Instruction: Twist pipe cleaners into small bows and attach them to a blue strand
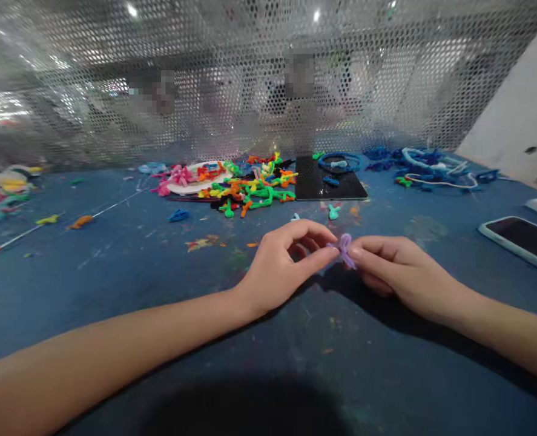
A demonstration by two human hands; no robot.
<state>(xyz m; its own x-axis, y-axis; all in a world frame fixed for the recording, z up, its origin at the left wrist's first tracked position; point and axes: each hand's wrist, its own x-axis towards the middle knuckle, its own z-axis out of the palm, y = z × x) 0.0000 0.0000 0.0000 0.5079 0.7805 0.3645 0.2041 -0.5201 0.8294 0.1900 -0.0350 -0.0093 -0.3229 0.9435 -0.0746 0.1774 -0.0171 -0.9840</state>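
Note:
A small piece of purple pipe cleaner (345, 243), bent into a loop with crossing ends, is held just above the blue table (268, 357). From the left, my left hand (290, 254) pinches one end between thumb and forefinger. On the other side, my right hand (393, 266) grips the piece near its loop with thumb and fingertips. The other fingers of both hands are curled, and part of the purple piece is hidden by the fingertips. Just beyond my hands lies a small mint-green twisted piece (333, 212).
Colourful twisted pieces (259, 191) are heaped around a white plate (195, 189). A black tablet-like slab (311, 188) bears a blue ring (341, 171). More blue coils (436, 175) lie at the back right, and a phone (527, 242) at the right. Perforated metal (232, 121) rises behind.

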